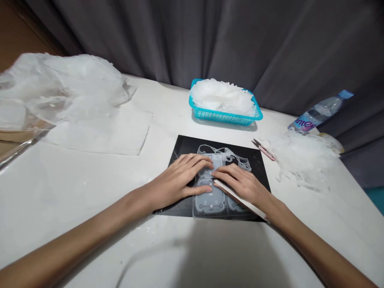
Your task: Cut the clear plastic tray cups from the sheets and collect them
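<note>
On a black cutting mat (183, 148) lies a translucent silicone-like sheet (210, 202) with rounded rectangular shapes moulded in it. My left hand (187, 174) rests flat on the sheet's left side, fingers spread and thumb stretched to the right. From the right, my right hand (244, 184) grips a slim, pale-handled craft knife (237, 199). Its tip sits on the sheet between my two hands, close to my left thumb. Partly cut strips of sheet edging (231, 154) curl beyond my fingers at the mat's far side. My right hand hides part of the sheet.
Behind the mat stands a blue basket (226, 117) heaped with translucent pieces. Pink-handled thread snips (264, 150) lie to the right, beside a pile of clear scraps (306, 160). A water bottle (319, 112) leans behind it. Clear plastic bags (69, 88) fill the far left.
</note>
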`<state>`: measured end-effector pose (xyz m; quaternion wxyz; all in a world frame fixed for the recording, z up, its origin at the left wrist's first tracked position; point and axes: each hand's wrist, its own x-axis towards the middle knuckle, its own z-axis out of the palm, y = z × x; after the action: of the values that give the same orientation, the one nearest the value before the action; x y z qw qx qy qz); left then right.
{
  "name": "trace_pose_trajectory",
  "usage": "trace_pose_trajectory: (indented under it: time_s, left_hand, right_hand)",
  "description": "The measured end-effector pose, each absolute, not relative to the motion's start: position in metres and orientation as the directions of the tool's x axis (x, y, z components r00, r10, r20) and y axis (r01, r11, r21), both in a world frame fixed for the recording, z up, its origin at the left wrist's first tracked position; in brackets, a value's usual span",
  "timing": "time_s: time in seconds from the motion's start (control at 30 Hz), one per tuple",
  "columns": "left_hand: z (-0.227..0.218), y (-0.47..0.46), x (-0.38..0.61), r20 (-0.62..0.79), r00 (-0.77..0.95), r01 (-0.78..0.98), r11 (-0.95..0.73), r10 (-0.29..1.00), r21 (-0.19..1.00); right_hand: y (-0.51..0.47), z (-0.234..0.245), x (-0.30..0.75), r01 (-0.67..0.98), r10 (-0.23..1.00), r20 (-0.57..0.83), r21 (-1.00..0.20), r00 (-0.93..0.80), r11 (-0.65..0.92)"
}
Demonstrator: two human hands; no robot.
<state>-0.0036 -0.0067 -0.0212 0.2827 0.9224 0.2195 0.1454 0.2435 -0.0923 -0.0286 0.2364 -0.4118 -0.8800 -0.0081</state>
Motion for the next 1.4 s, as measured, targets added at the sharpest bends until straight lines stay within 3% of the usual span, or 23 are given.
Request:
trace_pose_trajectory:
  time_s: [0.2, 0.33, 0.4, 0.47, 0.57, 0.67, 0.77, 0.83, 0.97, 1.1, 1.3, 1.4]
  left_hand:
    - [-0.018, -0.008, -0.002, 0.117, 0.863, 0.342, -0.738, 0.492, 0.582]
    - [-0.018, -0.009, -0.002, 0.117, 0.859, 0.346, -0.734, 0.498, 0.584]
    - [-0.020, -0.008, -0.003, 0.110, 0.862, 0.346, -0.733, 0.495, 0.586]
    - [-0.022, -0.006, -0.004, 0.095, 0.865, 0.352, -0.730, 0.493, 0.586]
    - [-0.021, -0.006, -0.005, 0.071, 0.859, 0.374, -0.716, 0.507, 0.589]
    - [-0.016, -0.010, -0.004, 0.126, 0.817, 0.388, -0.697, 0.563, 0.603]
    - [-0.009, -0.015, 0.002, 0.243, 0.759, 0.354, -0.697, 0.604, 0.624]
    - [-0.007, -0.017, 0.005, 0.306, 0.763, 0.286, -0.722, 0.570, 0.629]
    - [-0.007, -0.018, 0.006, 0.356, 0.769, 0.201, -0.729, 0.531, 0.654]
    - [-0.007, -0.021, 0.004, 0.398, 0.744, 0.177, -0.732, 0.537, 0.658]
    - [-0.006, -0.021, 0.001, 0.478, 0.727, 0.142, -0.789, 0.493, 0.598]
    - [-0.003, -0.024, 0.002, 0.502, 0.718, 0.131, -0.803, 0.482, 0.582]
  right_hand:
    - [-0.099, -0.019, 0.236, 0.713, 0.761, 0.411, -0.302, -0.501, 0.633]
    - [-0.096, -0.021, 0.232, 0.734, 0.766, 0.461, -0.300, -0.448, 0.610]
    - [-0.087, -0.022, 0.240, 0.772, 0.789, 0.536, -0.350, -0.299, 0.531]
    - [-0.077, -0.020, 0.254, 0.800, 0.790, 0.611, -0.454, -0.041, 0.392]
    - [-0.070, -0.011, 0.272, 0.758, 0.787, 0.593, -0.588, 0.169, 0.281]
    - [-0.079, 0.000, 0.265, 0.691, 0.882, 0.471, -0.632, -0.017, 0.351]
    - [-0.094, 0.006, 0.244, 0.617, 0.880, 0.428, -0.642, -0.205, 0.455]
    - [-0.101, 0.008, 0.234, 0.569, 0.872, 0.444, -0.670, -0.207, 0.476]
    - [-0.108, 0.006, 0.236, 0.537, 0.880, 0.474, -0.735, -0.029, 0.414]
    - [-0.109, -0.001, 0.243, 0.613, 0.837, 0.545, -0.644, -0.054, 0.459]
    - [-0.108, -0.006, 0.241, 0.723, 0.682, 0.662, -0.301, -0.311, 0.622]
    - [-0.108, -0.008, 0.239, 0.762, 0.660, 0.669, -0.213, -0.342, 0.611]
